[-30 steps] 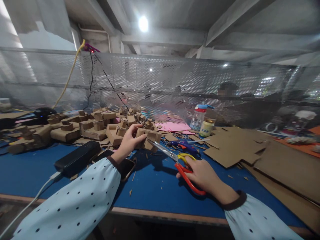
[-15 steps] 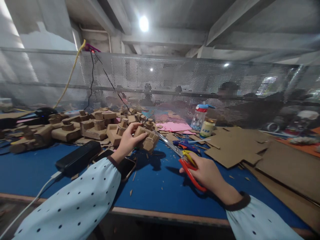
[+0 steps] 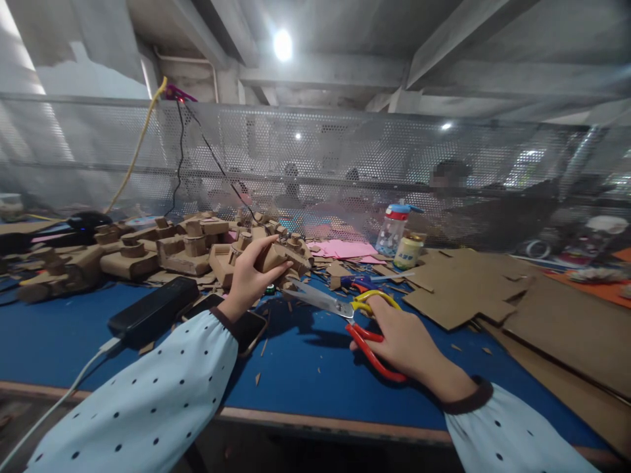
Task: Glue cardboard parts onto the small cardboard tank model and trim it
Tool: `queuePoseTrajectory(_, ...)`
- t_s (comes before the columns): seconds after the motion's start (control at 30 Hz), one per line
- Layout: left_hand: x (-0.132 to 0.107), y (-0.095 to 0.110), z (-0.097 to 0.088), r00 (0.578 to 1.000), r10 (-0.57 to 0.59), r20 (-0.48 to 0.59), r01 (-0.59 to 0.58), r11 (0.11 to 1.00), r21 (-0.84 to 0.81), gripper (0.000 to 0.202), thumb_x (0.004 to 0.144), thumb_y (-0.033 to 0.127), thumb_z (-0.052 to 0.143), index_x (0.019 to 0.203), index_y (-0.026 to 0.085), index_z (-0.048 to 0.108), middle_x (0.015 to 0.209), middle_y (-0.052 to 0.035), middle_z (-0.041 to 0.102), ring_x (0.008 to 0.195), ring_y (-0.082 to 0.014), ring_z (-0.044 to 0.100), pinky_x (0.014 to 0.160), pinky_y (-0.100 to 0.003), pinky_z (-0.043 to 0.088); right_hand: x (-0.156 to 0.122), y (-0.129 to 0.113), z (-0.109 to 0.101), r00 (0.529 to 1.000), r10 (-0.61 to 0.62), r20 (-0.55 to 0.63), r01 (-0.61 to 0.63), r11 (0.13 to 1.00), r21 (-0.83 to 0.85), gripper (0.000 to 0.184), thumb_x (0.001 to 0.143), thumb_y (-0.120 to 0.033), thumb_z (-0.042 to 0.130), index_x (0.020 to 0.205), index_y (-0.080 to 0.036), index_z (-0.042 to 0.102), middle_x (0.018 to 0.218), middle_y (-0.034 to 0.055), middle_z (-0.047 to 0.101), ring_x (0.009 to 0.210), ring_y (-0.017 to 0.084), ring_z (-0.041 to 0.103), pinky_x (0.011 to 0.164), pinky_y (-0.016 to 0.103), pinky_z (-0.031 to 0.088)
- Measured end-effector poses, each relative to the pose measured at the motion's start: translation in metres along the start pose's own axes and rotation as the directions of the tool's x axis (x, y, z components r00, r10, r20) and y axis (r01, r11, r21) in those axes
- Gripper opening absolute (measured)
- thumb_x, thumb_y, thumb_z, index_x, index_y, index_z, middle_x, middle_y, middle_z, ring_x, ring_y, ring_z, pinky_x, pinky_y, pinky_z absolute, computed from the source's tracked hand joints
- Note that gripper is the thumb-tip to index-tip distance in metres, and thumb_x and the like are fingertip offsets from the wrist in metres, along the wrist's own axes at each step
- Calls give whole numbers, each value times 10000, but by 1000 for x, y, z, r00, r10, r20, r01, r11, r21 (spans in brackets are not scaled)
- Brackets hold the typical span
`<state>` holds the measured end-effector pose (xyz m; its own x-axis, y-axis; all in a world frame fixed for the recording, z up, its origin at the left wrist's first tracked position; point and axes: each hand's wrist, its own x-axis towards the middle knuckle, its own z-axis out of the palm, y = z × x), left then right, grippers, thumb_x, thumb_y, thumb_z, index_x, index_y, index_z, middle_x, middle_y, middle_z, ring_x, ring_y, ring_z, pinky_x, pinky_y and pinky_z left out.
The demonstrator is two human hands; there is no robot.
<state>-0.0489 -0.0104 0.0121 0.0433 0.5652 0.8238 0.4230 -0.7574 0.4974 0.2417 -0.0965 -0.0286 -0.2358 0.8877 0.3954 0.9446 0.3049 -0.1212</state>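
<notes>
My left hand is closed around a small cardboard model, thumb and fingers pressing its sides above the blue table. In my right hand is a pair of scissors with one yellow and one red handle. The handles are spread apart, and the blades point left, with their tips just beneath the cardboard piece. Whether the blades touch it I cannot tell. Below my left wrist lies a dark phone, partly covered by the sleeve.
Several cardboard models crowd the back left. A black power bank with a white cable lies in front of them. Flat cardboard sheets cover the right. A drink bottle, a can and pink paper stand or lie behind.
The scissors have opened wider, their blades dropping from beside the cardboard model to below it. My left hand has turned the model, so another side faces me.
</notes>
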Motion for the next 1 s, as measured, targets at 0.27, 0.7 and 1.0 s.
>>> queuePoseTrajectory(0.27,0,3,-1,999,11,48,-12,1000,26,523,757,431,780,1217,223,645,1208,-77,683,1095,-272,635,992,-381,482,-1,0,-2,999,-23,42,23,1000,9,400,840,-588,575,1016,-231,532,875,48,721,752,266,706,581,307,388)
queuePoseTrajectory(0.7,-3,-9,5,976,173,131,-173,985,-16,485,790,359,785,1224,206,635,1178,-95,709,1068,-246,672,953,-407,534,0,6,3,989,-128,75,133,990,-54,463,816,-655,612,965,-217,591,720,16,699,675,249,699,530,284,352)
queuePoseTrajectory(1.0,-2,-8,4,979,144,147,-145,989,-6,492,787,384,784,1221,203,638,1191,-98,708,1087,-249,666,964,-408,524,-1,7,4,988,-147,47,149,987,-59,430,810,-637,634,923,-224,603,714,8,715,637,234,700,513,280,343)
